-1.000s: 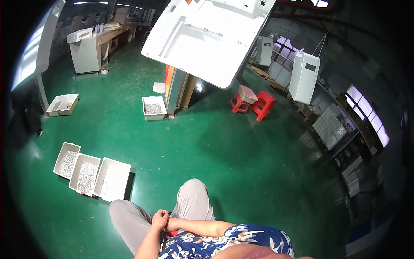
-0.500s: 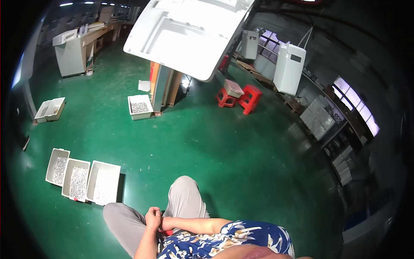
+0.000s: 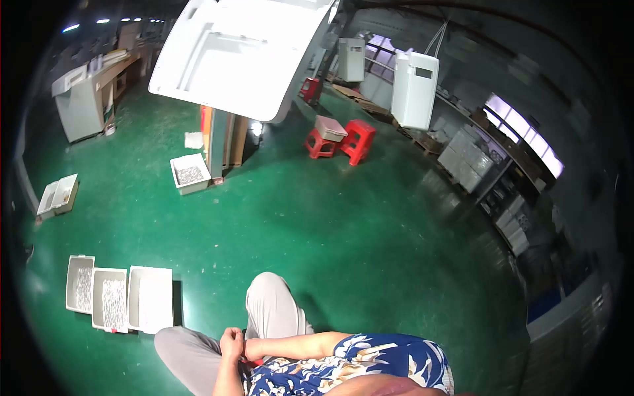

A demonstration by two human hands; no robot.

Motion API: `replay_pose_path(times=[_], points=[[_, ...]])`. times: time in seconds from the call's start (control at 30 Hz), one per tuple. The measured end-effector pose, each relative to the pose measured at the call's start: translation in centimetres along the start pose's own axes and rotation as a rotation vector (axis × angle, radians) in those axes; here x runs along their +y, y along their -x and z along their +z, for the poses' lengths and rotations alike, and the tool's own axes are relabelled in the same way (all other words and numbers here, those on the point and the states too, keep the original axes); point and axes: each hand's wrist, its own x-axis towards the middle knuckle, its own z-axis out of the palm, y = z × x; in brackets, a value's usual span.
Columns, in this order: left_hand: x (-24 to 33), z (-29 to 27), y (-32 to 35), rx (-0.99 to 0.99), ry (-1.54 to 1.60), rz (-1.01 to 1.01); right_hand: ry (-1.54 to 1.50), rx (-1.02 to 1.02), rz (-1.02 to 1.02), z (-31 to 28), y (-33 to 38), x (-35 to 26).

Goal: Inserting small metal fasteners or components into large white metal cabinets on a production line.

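Observation:
My left hand [image 3: 231,344] rests in my lap between my bent knees, its fingers curled in. Close against it is my right hand [image 3: 251,349], with its fingers mostly hidden behind the left one. Whether anything lies between the two hands cannot be made out. A small patch of red [image 3: 256,362] shows just below them, by the blue patterned top [image 3: 389,360]. Grey trousers [image 3: 272,307] cover both legs. Left of my knee, three pale plastic bins [image 3: 176,297] stand side by side on the floor, holding many small light-coloured pieces.
A large white moulded panel [image 3: 231,59] hangs ahead. Beyond it are red stools [image 3: 358,142], one bearing a box, and a white housing [image 3: 415,89] hung by cords. Another bin [image 3: 198,186] stands by a post. Shelves line the right; a workbench [image 3: 78,112] stands far left.
The view has turned slightly, so the panel, stools and hanging housing sit further left and the floor bins lower. My hands stay together in my lap.

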Motion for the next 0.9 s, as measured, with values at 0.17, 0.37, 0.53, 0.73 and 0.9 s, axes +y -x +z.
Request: replay_pose_path(times=[0.17, 0.37, 0.53, 0.73, 0.9], points=[[-0.1, -1.1, 0.7, -0.093, -0.177, -0.077, 0.04, -0.168, 0.09, -0.6, -0.4, -1.9], [1.8, -0.6, 0.6, -0.173, -0.179, -0.055, 0.08, -0.183, 0.074, -0.4, 0.1, -1.2], [-1.0, -6.1, -4.5, -0.051, 0.037, 0.062, 0.014, 0.199, 0.11, -8.0, 1.1, -4.5], [0.0, -13.7, -12.3, 0.109, -0.39, 0.151, -0.1, 0.932, 0.179, -14.1, 4.4, 3.0], [-13.8, -23.3, -16.1, 0.071, -0.715, -0.188, -0.36, 1.101, 0.166, -13.8, 1.6, 2.3]])
